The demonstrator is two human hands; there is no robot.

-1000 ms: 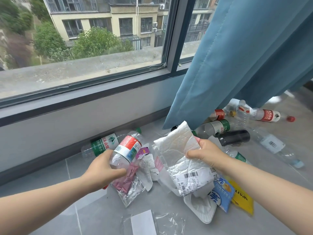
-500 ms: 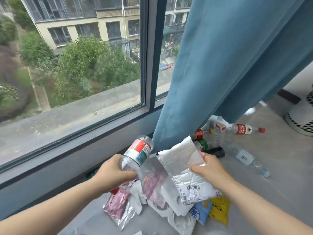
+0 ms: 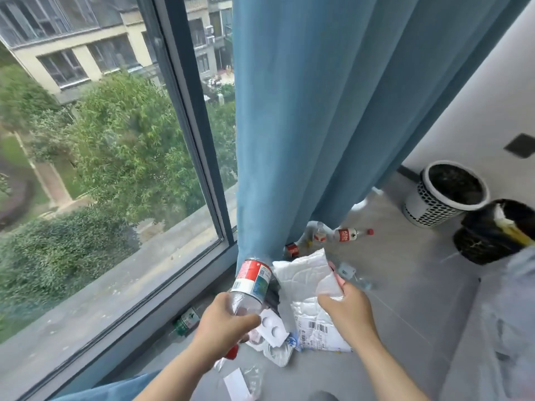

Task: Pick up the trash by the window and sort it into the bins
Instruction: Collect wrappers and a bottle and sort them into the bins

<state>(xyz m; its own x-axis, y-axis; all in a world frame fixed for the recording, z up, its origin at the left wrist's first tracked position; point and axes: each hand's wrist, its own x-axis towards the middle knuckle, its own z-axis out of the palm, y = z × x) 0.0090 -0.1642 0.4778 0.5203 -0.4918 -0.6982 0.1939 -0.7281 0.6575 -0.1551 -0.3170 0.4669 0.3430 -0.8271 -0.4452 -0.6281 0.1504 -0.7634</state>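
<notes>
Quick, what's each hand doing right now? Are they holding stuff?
Left hand: grips a clear plastic bottle with a red label.
Right hand: pinches a white crumpled bag.

Two bins (image 3: 425,209), one white mailer (image 3: 301,276), perhaps six bottles (image 3: 253,277).

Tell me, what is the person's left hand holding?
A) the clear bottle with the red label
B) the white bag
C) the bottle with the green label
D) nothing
A: the left hand grips the clear bottle with the red label, lifted off the floor, while the white bag is held in the right hand.
</notes>
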